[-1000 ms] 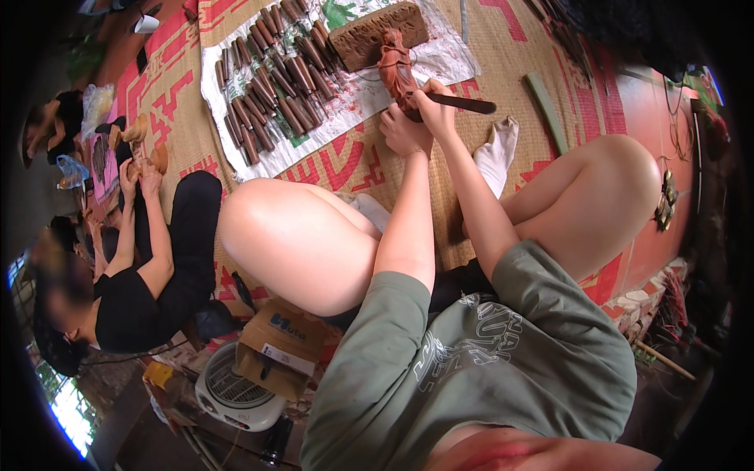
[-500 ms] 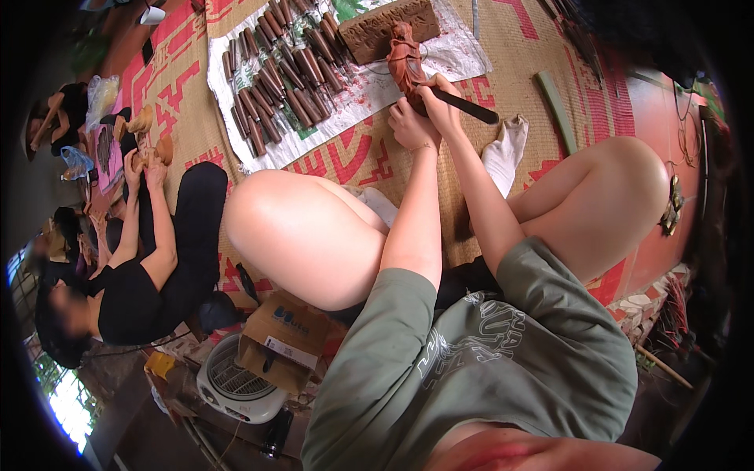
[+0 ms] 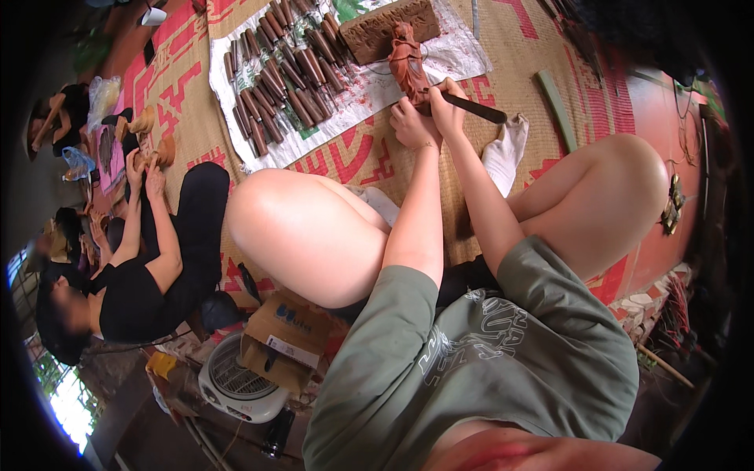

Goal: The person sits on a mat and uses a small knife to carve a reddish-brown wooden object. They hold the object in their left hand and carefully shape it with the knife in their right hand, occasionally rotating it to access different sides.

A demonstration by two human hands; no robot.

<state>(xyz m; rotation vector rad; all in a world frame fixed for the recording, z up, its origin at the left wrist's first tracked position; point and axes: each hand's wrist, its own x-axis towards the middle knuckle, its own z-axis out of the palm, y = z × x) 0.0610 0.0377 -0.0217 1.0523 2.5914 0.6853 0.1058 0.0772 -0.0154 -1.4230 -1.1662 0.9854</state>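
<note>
A reddish-brown carved wooden figure [image 3: 407,64] lies on the mat's white sheet, its far end leaning on a notched wooden block [image 3: 389,31]. My left hand [image 3: 414,124] is closed around the near end of the figure. In my right hand [image 3: 446,110] is a carving tool with a long dark handle [image 3: 481,111], which sticks out to the right. The fingers of that hand are wrapped round the tool close to the figure, beside my left hand. The tool's working tip is too small to make out.
Many dark-handled carving tools [image 3: 294,74] lie in rows on the white sheet [image 3: 236,153] to the left. A green strip [image 3: 556,110] lies on the woven mat [image 3: 353,153] at the right. At far left, another person [image 3: 129,302] holds a wooden piece. A cardboard box [image 3: 287,330] sits near a round fan [image 3: 236,377].
My right hand has shifted slightly to the right, and the tool's handle end has moved right and a little nearer. My left hand stays on the figure.
</note>
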